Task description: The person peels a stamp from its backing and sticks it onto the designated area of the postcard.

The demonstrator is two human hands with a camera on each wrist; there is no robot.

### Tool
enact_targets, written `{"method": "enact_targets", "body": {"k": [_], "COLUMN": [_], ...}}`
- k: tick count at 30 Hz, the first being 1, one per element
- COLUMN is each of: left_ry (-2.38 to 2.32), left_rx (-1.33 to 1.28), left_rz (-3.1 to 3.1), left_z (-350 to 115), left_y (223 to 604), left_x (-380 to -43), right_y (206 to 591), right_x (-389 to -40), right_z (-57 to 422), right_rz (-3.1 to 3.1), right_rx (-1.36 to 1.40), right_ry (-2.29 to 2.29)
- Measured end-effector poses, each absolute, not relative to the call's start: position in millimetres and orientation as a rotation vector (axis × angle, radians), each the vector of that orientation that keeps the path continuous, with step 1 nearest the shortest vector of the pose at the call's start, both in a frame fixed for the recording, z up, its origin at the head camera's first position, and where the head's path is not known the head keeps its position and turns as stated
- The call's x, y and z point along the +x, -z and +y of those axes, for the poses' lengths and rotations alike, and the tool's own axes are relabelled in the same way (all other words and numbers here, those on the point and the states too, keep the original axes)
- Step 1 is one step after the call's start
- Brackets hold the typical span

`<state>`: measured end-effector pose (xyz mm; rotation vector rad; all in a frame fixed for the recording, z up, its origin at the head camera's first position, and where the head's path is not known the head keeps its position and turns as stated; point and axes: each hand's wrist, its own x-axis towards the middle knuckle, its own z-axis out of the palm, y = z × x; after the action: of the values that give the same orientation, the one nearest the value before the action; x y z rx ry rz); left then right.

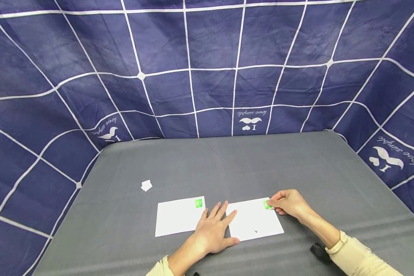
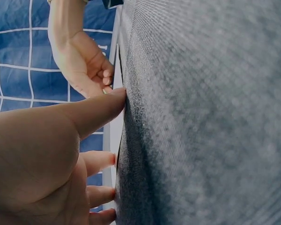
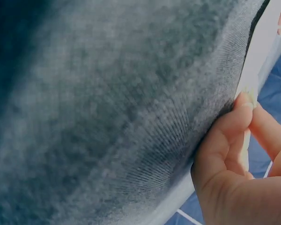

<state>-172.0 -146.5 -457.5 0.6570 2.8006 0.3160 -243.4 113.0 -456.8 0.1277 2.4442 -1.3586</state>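
Observation:
In the head view two white envelopes lie side by side on the grey table. A green stamp is at the top right corner of the left envelope. My left hand rests with spread fingers over the left edge of the right envelope and the gap between the two. At that envelope's top right corner my right hand pinches a second green stamp, its edge covered by the fingertips. The right wrist view shows thumb and forefinger together at the paper's edge.
Small white paper pieces lie on the grey table, left of and behind the envelopes. A dark object sits by the right sleeve. Blue gridded cloth hangs behind and along both sides.

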Motion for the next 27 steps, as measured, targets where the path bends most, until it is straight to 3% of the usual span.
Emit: {"method": "enact_targets", "body": {"k": [27], "left_ry": [-0.294], "left_rx": [0.658], "left_rz": [2.800], "left_z": [-145.1], "left_y": [455.7], "left_x": [-175.0], "right_y": [453.7], "right_x": [-253.5], "right_z": [108.5], "right_rz": [2.416], "right_rx": [0.188], "right_ry": [1.312]}}
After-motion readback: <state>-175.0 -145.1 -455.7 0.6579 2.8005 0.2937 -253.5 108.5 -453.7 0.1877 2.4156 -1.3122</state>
